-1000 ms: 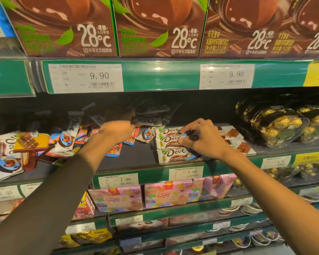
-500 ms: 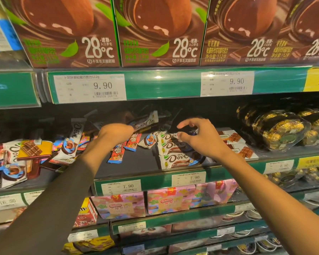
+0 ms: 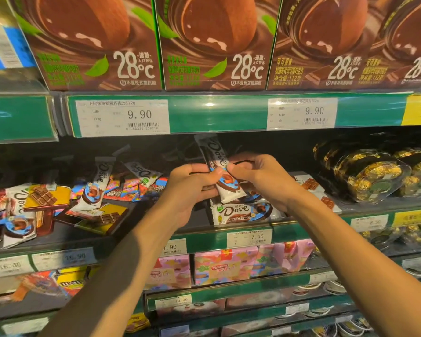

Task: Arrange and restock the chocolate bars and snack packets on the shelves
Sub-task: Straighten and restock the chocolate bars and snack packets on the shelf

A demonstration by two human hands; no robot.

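i see both hands met mid-shelf, half second ago apart. left hand (image 3: 192, 183) and right hand (image 3: 258, 176) now pinch one white chocolate bar (image 3: 220, 170), lifted off shelf (image 3: 136, 224), tilted upright above flat stack of bars (image 3: 241, 212). loose bars (image 3: 100, 186) at left lie scattered as before.

You hold a white Dove bar (image 3: 218, 166) with your left hand (image 3: 190, 184) and right hand (image 3: 255, 176), tilted, above the Dove stack (image 3: 241, 211) on the shelf (image 3: 141, 215)
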